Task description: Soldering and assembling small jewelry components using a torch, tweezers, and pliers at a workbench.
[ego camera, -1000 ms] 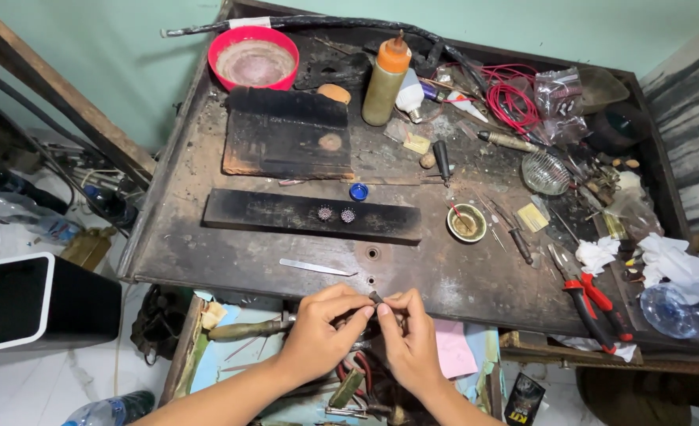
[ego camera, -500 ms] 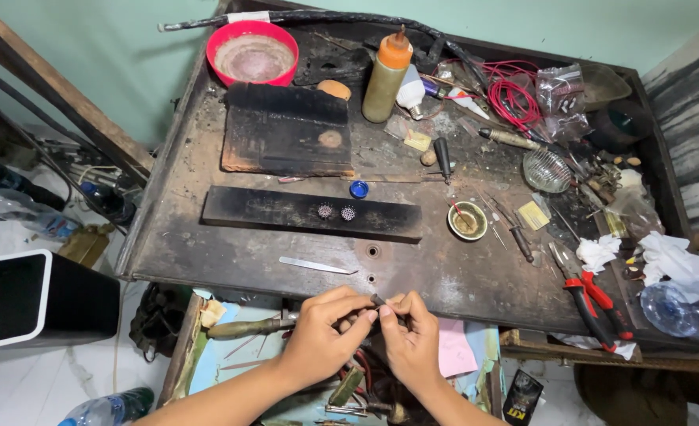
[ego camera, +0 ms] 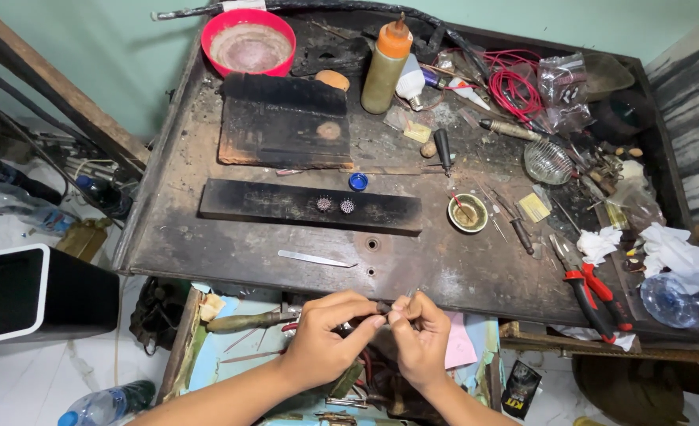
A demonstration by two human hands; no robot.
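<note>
Both hands meet at bench [ego camera: 231, 252] near edge, left hand [ego camera: 326, 339] beside right hand [ego camera: 420, 343], fingers touching. Tweezers [ego camera: 314, 258] on bench just behind them. Long block [ego camera: 286, 207] further back, two studs [ego camera: 335, 205] on it. Bowl [ego camera: 248, 39] far left corner. Bottle [ego camera: 385, 67] far edge, middle. Pliers [ego camera: 590, 288] near right edge.

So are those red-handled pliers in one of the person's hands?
No, the red-handled pliers lie on the workbench, apart from both hands.
</note>
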